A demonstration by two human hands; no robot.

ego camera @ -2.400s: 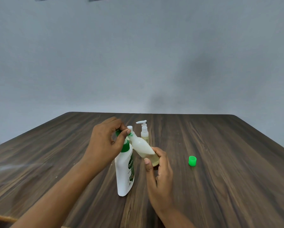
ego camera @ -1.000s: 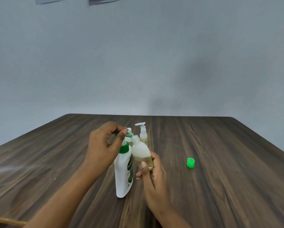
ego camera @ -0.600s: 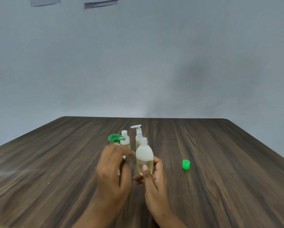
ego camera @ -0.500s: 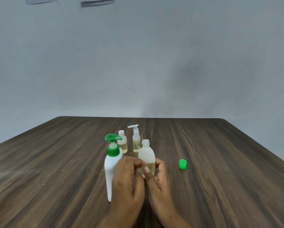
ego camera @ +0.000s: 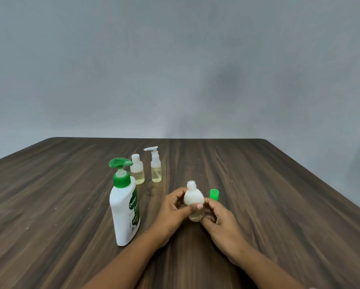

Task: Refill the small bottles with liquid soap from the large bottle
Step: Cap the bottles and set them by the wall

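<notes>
A large white soap bottle (ego camera: 124, 209) with a green pump head stands upright on the table, left of my hands. An uncapped small rounded bottle (ego camera: 193, 198), with pale yellow liquid in its lower part, stands on the table between my hands. My left hand (ego camera: 172, 211) grips it from the left, thumb across its front. My right hand (ego camera: 218, 217) holds its right side with curled fingers. Its green cap (ego camera: 214, 194) stands just behind my right hand.
Two more small bottles stand farther back: a capped one (ego camera: 137, 172) and a pump-spray one (ego camera: 155, 167), both holding yellowish liquid. All of this rests on a dark wooden table (ego camera: 279, 205), with a grey wall behind.
My left hand left the large bottle's pump and came over to the small bottle. The small bottle went from tilted at the pump spout to upright on the table, nearer the green cap.
</notes>
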